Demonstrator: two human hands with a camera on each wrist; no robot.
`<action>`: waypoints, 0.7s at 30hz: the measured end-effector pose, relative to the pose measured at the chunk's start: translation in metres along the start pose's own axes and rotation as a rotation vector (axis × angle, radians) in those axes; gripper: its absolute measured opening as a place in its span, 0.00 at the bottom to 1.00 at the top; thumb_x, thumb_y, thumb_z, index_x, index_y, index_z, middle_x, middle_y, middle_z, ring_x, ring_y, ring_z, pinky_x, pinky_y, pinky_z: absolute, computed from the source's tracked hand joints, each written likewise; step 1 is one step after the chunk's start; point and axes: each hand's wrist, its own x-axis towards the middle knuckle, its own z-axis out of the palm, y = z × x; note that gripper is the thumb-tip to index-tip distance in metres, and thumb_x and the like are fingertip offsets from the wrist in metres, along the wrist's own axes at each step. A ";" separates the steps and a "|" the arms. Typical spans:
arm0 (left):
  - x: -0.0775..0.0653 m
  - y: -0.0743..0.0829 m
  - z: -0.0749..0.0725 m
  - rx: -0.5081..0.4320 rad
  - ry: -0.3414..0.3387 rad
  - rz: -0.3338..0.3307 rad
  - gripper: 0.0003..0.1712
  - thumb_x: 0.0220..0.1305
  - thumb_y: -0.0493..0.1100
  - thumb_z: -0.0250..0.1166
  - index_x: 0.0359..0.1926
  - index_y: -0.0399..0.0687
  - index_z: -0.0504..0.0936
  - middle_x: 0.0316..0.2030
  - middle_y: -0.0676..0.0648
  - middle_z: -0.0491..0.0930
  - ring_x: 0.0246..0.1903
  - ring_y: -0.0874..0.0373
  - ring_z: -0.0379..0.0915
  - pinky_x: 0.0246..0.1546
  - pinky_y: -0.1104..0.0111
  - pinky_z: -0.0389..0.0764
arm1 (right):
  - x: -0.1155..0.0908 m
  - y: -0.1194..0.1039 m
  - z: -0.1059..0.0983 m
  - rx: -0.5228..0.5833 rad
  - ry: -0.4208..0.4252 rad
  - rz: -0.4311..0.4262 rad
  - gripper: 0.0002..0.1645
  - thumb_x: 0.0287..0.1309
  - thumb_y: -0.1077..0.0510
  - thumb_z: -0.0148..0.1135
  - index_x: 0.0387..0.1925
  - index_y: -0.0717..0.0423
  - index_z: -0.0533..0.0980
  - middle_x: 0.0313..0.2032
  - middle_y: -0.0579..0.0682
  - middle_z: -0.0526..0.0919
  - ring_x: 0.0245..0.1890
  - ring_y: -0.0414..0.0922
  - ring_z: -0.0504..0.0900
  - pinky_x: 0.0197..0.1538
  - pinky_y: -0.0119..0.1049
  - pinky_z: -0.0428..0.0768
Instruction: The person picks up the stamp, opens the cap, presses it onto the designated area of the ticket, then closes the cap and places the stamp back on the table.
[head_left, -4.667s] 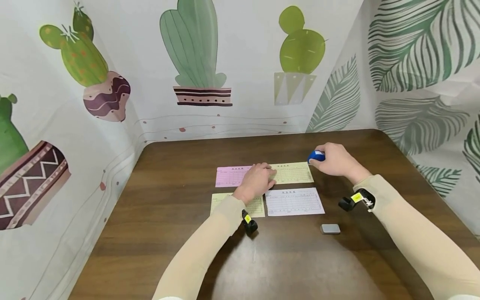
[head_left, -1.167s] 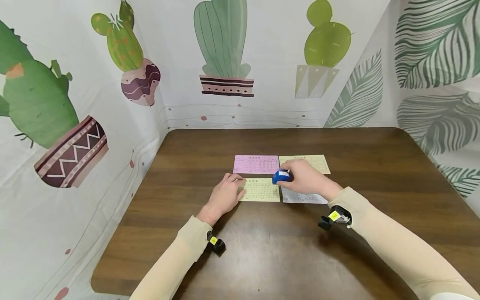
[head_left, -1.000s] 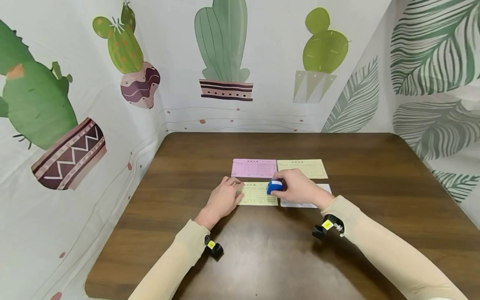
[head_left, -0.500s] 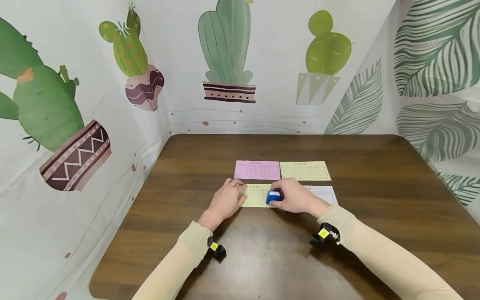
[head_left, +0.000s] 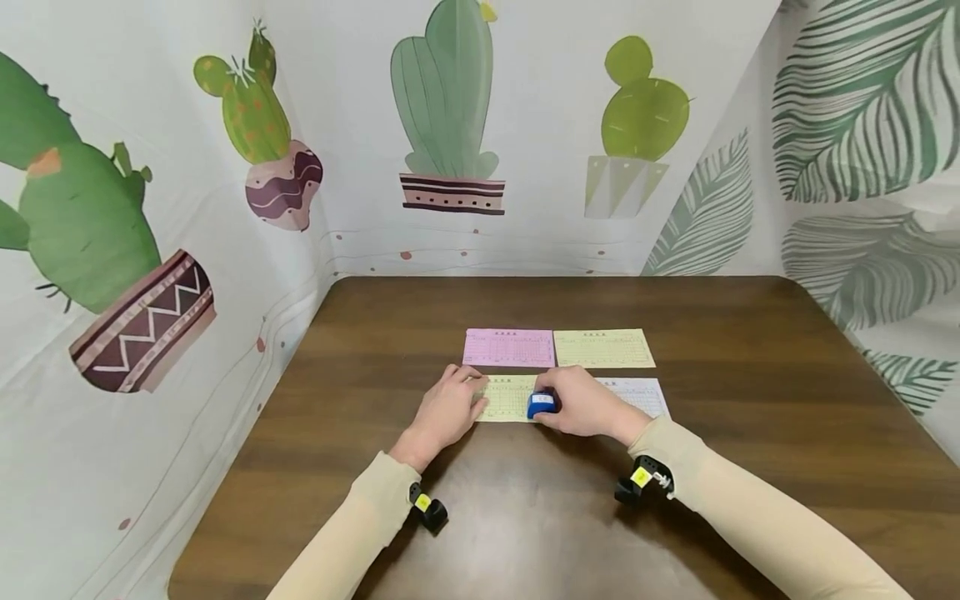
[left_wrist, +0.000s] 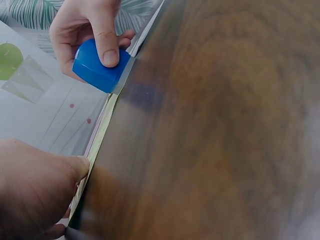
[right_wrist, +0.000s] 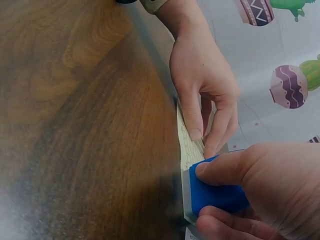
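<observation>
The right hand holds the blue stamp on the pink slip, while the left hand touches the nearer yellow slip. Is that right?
Not quite. The head view shows the right hand holding the blue stamp on the nearer yellow slip, not on the pink slip, which lies behind it. The left hand does touch that yellow slip.

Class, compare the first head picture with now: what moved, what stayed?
The right hand carried the blue plastic stamp left and nearer, from the right edge of the far-right yellow paper form to the near-left yellow paper form. The left hand came left and nearer, from the far pink paper form to the near form's left end. The stamp stayed held; the forms kept their layout.
</observation>
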 end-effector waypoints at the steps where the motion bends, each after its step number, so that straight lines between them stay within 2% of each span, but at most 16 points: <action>1: -0.001 0.000 0.000 -0.001 0.007 0.002 0.20 0.74 0.46 0.68 0.62 0.45 0.87 0.58 0.48 0.85 0.58 0.48 0.76 0.62 0.60 0.83 | 0.000 -0.001 0.000 -0.002 -0.001 -0.004 0.14 0.56 0.54 0.81 0.39 0.55 0.84 0.35 0.46 0.88 0.35 0.38 0.83 0.41 0.37 0.88; 10: -0.003 0.001 0.000 -0.019 0.030 0.011 0.19 0.73 0.45 0.69 0.60 0.44 0.88 0.57 0.47 0.85 0.57 0.48 0.77 0.61 0.59 0.84 | -0.005 -0.003 0.003 0.000 -0.017 0.048 0.15 0.56 0.54 0.81 0.40 0.55 0.83 0.37 0.48 0.88 0.35 0.38 0.82 0.43 0.37 0.90; 21: -0.001 0.001 -0.001 -0.021 0.036 0.008 0.19 0.72 0.45 0.70 0.60 0.44 0.88 0.57 0.47 0.85 0.56 0.48 0.76 0.58 0.60 0.85 | -0.004 0.000 0.006 -0.030 0.001 0.032 0.14 0.56 0.53 0.81 0.37 0.54 0.84 0.35 0.46 0.88 0.34 0.37 0.80 0.43 0.35 0.88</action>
